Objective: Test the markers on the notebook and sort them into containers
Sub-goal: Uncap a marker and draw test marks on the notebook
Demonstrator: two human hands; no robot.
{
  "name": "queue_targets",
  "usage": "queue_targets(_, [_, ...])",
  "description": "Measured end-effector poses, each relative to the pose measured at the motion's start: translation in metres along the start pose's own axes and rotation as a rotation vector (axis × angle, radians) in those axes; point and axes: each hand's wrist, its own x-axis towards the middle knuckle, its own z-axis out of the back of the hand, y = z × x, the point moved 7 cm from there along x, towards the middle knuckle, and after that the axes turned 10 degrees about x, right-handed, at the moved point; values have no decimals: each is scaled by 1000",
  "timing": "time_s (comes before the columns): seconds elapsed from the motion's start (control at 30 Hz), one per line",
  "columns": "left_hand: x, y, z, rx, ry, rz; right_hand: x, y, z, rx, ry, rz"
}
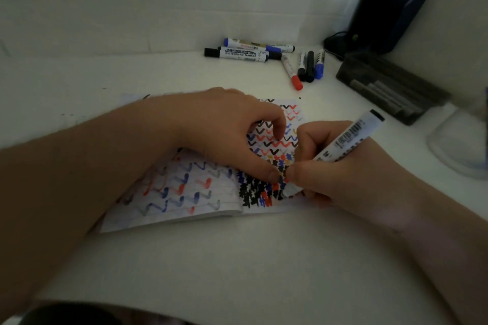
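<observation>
An open notebook [184, 192] lies on the white table, its pages full of red, blue and black zigzag marks. My right hand [340, 166] grips a white marker [351, 137] with a black end, tip down on the lower right of the page. My left hand [232, 134] rests on the notebook, thumb and forefinger pressing the page beside the tip. Several markers [248, 51] lie loose at the back of the table, with a red-capped marker [291, 72] and blue and black ones [311, 66] next to them.
A dark tray [388, 84] holding several grey markers stands at the right. A clear container [459, 140] sits at the right edge. A dark blue object [383, 13] with a cable leans in the back corner. White walls close the back and right.
</observation>
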Motion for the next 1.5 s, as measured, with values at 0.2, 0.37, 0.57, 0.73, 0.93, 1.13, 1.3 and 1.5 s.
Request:
queue_targets(0.2, [-1, 0, 0, 22, -2, 3, 1, 1, -2, -54, 13, 27])
queue_targets(0.37, [-1, 0, 0, 1, 0, 1, 2, -3, 2, -12, -13, 16])
queue_targets(0.57, [-3, -1, 2, 4, 3, 11, 3, -2, 0, -17, 5, 34])
queue_targets(0.73, [-4, -2, 2, 11, 20, 20, 3, -3, 1, -14, 41, 37])
queue_targets(0.93, [-6, -4, 3, -3, 25, 26, 5, -4, 0, 21, 17, 41])
queue_targets(1.13, [-7, 5, 0, -100, 1, 91, 7, -6, 3, 86, 86, 56])
queue_targets(1.3, [-12, 17, 15, -305, -196, 88, 15, -6, 33, 609, 54, 51])
queue_targets(1.5, [-12, 11, 20, -304, -292, 35, 20, -15, 46, 855, -57, -9])
